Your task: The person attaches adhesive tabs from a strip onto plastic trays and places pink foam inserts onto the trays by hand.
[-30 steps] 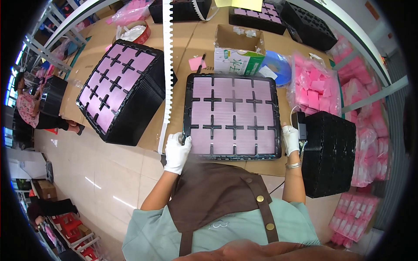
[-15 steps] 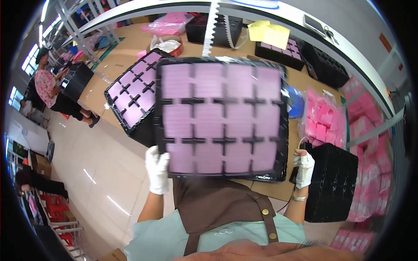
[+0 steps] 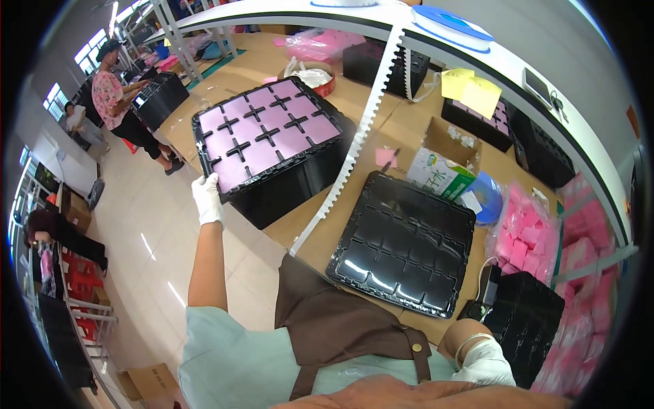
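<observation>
A black plastic tray (image 3: 235, 178) with pink foam pads (image 3: 272, 110) in its cells lies on top of a black stack (image 3: 293, 184) at the left of the table. My left hand (image 3: 208, 199), in a white glove, holds its near left corner, fingers closed at the rim. In front of me lies a black molded tray (image 3: 409, 238) without pads, one side near my apron. My right hand (image 3: 485, 361), also gloved, is low at the right, close to my body. It is nearest to the stack of black trays (image 3: 528, 320); its fingers are hidden.
An open carton (image 3: 446, 153), a blue round object (image 3: 487, 198) and a bag of pink foam pieces (image 3: 524, 235) stand right of the tray. A white toothed upright (image 3: 357, 136) crosses the table. Another person (image 3: 112, 99) works at the far left.
The padded tray that was raised before me has moved left onto the stack. The unpadded tray on the table is now uncovered. My right hand has come down and back toward my body.
</observation>
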